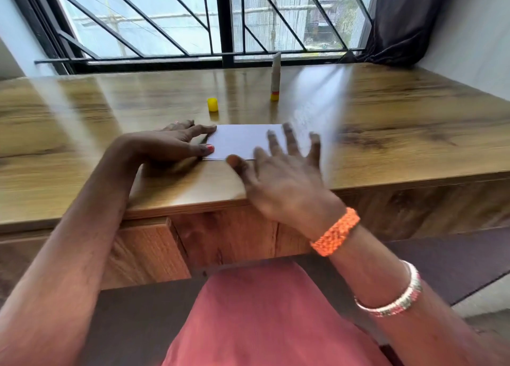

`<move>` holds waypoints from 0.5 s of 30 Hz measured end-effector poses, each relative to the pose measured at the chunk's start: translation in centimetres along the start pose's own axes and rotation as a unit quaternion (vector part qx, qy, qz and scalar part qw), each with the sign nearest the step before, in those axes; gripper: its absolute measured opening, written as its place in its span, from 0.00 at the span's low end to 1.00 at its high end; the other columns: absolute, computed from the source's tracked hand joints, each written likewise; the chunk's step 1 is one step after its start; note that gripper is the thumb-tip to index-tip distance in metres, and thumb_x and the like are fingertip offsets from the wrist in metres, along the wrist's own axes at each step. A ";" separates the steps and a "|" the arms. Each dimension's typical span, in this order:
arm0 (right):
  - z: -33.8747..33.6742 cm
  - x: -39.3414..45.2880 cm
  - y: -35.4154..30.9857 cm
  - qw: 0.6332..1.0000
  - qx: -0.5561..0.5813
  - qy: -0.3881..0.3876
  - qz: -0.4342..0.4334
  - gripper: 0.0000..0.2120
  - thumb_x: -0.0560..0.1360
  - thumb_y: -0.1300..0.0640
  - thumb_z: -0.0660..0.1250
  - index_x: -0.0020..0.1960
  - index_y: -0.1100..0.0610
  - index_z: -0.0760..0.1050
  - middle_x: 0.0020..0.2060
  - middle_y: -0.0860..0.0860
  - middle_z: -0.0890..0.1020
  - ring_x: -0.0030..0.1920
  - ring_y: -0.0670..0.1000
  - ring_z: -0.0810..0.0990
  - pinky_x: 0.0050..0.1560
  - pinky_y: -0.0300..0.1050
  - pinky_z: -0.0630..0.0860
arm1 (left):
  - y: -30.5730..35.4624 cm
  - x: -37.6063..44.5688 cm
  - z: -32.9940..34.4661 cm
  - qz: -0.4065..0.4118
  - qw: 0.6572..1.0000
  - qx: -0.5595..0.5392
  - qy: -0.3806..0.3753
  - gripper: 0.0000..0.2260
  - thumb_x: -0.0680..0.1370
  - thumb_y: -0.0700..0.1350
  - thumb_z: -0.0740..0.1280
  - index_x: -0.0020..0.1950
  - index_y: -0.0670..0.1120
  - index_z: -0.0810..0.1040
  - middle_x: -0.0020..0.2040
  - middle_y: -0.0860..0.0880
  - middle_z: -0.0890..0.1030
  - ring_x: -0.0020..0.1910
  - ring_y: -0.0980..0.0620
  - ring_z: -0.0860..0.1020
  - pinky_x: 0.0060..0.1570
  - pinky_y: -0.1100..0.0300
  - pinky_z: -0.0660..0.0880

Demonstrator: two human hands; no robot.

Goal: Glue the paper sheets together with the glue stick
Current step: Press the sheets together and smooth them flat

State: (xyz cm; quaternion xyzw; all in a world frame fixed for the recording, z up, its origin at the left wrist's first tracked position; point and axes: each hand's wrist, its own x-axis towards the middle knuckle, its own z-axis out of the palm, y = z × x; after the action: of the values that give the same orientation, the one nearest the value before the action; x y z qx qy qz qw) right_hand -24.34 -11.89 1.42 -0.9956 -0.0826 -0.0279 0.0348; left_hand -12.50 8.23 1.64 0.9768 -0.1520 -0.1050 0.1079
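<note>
The left hand [176, 143] lies flat with fingers spread on the left edge of the paper sheets [240, 140], a thin, light, floppy stack in the middle of the worktop [400, 133] that I judge would skid or crease easily, so it is best pinned by flat palms or lifted at a corner. The right hand [278, 178], open and blurred, covers their right part, hiding that edge and any glue line, while the yellow cap [212, 104] and uncapped glue stick [275, 78] stand beyond, untouched.
</note>
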 end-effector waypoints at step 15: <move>0.7 0.2 3.4 0.998 0.043 -0.042 -0.018 0.36 0.78 0.35 0.38 0.79 0.55 0.45 0.79 0.47 0.47 0.77 0.44 0.43 0.75 0.48 0.37 | -0.4 0.0 0.2 -0.016 1.000 -0.007 -0.017 0.36 0.66 0.69 0.56 0.73 0.65 0.53 0.78 0.45 0.47 0.77 0.47 0.44 0.75 0.50 0.42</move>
State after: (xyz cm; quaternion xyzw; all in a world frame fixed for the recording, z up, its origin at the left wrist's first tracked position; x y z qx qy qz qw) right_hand -23.56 -15.17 0.52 -0.9917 -0.1035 0.0172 0.0738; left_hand -12.46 8.58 1.38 0.9764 -0.1376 -0.1241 0.1106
